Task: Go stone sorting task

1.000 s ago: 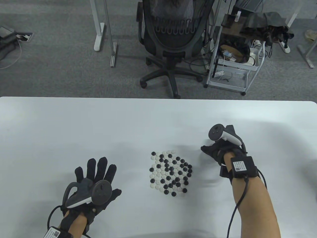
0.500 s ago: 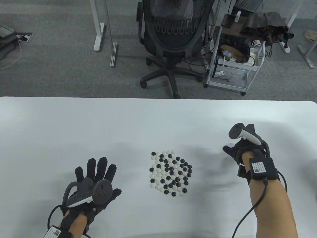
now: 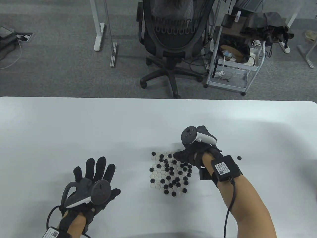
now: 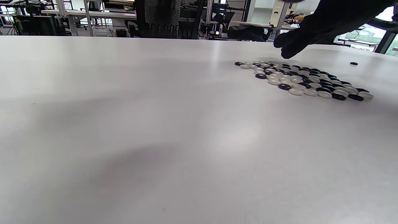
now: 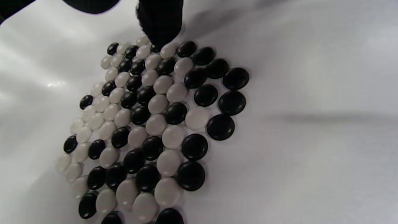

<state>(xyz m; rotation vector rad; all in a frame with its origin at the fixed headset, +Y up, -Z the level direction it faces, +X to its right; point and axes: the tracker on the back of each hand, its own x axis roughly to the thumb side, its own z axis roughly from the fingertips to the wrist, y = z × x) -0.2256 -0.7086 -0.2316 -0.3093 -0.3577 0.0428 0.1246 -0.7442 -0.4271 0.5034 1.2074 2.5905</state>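
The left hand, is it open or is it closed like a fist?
Open. In the table view the left hand lies flat on the table with its fingers straight and spread, holding nothing, well apart from the stones.

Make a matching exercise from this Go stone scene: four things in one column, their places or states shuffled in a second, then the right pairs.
Things:
1. left hand
2. right hand
3. lone black stone
4. pile of Go stones

Places or states:
A. black and white mixed, in the middle of the table
B. lies alone, right of the pile
C. fingers spread flat, left of the pile
D. fingertips at the pile's far edge

Pairs: 1-C, 2-D, 3-B, 4-A
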